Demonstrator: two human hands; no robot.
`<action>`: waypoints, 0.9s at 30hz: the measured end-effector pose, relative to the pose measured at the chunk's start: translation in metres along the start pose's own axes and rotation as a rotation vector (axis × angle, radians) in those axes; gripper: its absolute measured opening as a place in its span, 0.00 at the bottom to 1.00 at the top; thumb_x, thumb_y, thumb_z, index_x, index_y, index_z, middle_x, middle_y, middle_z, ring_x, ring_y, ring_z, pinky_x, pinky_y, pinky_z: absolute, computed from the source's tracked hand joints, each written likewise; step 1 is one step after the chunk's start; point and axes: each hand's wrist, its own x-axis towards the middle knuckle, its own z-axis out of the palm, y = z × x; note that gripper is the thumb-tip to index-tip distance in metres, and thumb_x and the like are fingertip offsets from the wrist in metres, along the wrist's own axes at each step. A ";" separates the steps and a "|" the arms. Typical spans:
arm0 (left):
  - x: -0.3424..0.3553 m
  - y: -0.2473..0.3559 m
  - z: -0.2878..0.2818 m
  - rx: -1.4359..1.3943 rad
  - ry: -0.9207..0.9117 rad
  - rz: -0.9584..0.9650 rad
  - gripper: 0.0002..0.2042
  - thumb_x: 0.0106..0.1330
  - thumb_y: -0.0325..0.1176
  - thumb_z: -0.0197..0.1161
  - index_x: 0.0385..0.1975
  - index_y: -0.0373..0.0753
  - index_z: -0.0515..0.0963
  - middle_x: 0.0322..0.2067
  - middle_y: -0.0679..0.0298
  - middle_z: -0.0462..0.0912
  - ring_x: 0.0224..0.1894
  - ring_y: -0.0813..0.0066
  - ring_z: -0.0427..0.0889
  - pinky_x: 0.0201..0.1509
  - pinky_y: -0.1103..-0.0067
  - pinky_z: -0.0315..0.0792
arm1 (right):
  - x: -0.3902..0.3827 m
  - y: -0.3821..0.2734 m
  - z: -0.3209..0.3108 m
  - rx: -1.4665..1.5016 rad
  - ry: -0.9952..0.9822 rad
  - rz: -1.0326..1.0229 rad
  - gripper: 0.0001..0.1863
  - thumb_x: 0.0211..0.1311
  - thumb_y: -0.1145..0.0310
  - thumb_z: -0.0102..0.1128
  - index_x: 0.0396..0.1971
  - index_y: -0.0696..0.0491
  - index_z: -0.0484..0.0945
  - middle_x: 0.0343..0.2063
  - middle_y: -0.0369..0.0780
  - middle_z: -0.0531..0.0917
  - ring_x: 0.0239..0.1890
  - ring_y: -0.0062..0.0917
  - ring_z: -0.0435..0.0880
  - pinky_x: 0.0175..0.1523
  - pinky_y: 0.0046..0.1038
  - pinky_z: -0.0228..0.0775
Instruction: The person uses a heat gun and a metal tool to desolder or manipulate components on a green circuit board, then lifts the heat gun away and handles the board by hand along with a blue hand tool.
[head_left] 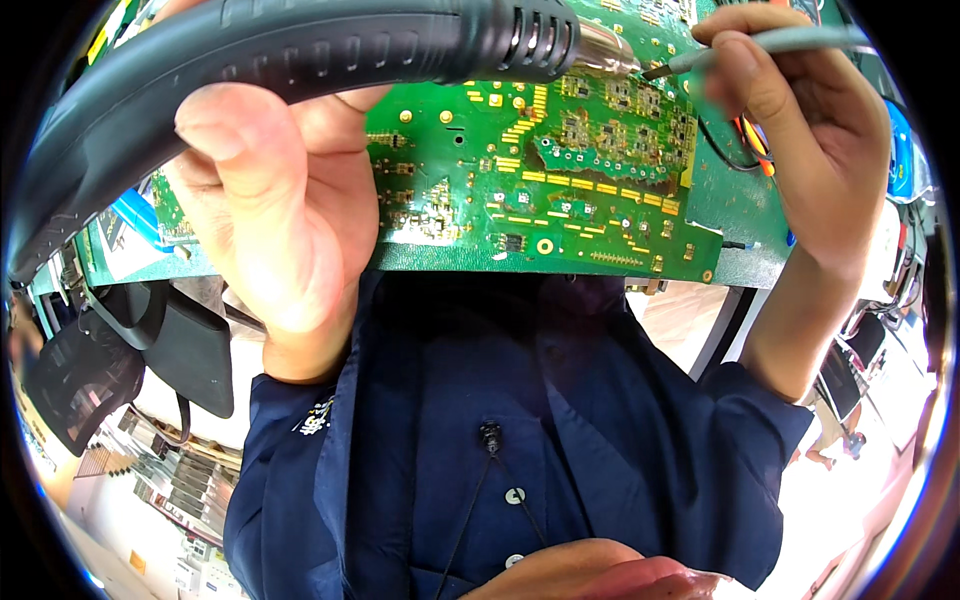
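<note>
My left hand [285,205] is closed around the thick black handle of a hot air gun [380,45], which crosses the top of the view from the left. The gun's metal nozzle [608,50] points right, over a large green circuit board [570,235]. Between the thumb and fingers of my right hand [815,130] is a slim pale-grey tool [790,40]. Its dark tip [656,73] sits just beside the nozzle's end, above the board; whether it touches a component is too small to tell. A brownish, scorched-looking strip [605,165] runs across the board below the tip.
The board lies on a green work mat [735,215], near the bench's front edge. Coloured wires [755,145] lie beyond my right wrist, and a blue object [900,150] stands farther right. A blue stick-like item [140,218] is under the gun at left. A black chair [185,350] stands left.
</note>
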 end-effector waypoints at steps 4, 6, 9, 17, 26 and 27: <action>0.000 -0.013 -0.020 -0.096 -0.126 0.061 0.18 0.73 0.43 0.64 0.56 0.39 0.75 0.56 0.56 0.80 0.55 0.54 0.84 0.62 0.49 0.79 | -0.010 0.003 -0.006 0.078 0.113 0.114 0.11 0.72 0.71 0.64 0.47 0.61 0.84 0.32 0.37 0.87 0.30 0.12 0.80 0.34 0.13 0.66; -0.001 -0.014 -0.022 -0.129 -0.130 0.066 0.16 0.73 0.41 0.65 0.52 0.38 0.77 0.55 0.57 0.81 0.54 0.55 0.84 0.62 0.50 0.79 | -0.014 0.012 -0.010 0.069 0.099 0.112 0.12 0.72 0.71 0.63 0.48 0.62 0.84 0.29 0.37 0.86 0.29 0.13 0.80 0.32 0.15 0.65; -0.001 -0.017 -0.025 -0.155 -0.143 0.067 0.15 0.74 0.39 0.64 0.52 0.38 0.76 0.55 0.57 0.81 0.54 0.55 0.84 0.62 0.50 0.79 | -0.020 0.021 -0.013 0.166 0.085 0.104 0.12 0.73 0.72 0.60 0.48 0.62 0.84 0.29 0.38 0.86 0.28 0.14 0.81 0.32 0.17 0.66; 0.000 -0.010 -0.012 -0.193 -0.113 0.052 0.16 0.74 0.37 0.64 0.56 0.39 0.74 0.56 0.58 0.80 0.55 0.55 0.83 0.61 0.45 0.77 | -0.023 0.019 -0.003 0.115 0.184 0.055 0.11 0.70 0.73 0.64 0.45 0.64 0.85 0.27 0.39 0.85 0.27 0.17 0.81 0.33 0.18 0.68; 0.004 -0.020 -0.033 -0.198 -0.255 0.075 0.13 0.73 0.36 0.65 0.51 0.38 0.77 0.51 0.61 0.82 0.53 0.57 0.84 0.60 0.44 0.77 | -0.028 0.026 -0.007 0.220 0.223 0.185 0.13 0.70 0.71 0.65 0.47 0.64 0.84 0.29 0.41 0.86 0.28 0.19 0.82 0.33 0.19 0.69; 0.002 -0.020 -0.036 -0.208 -0.259 0.060 0.13 0.73 0.36 0.65 0.51 0.38 0.77 0.51 0.60 0.82 0.52 0.57 0.84 0.60 0.44 0.77 | -0.028 0.028 -0.010 0.263 0.195 0.205 0.13 0.71 0.70 0.65 0.48 0.64 0.84 0.29 0.42 0.86 0.28 0.19 0.82 0.33 0.19 0.69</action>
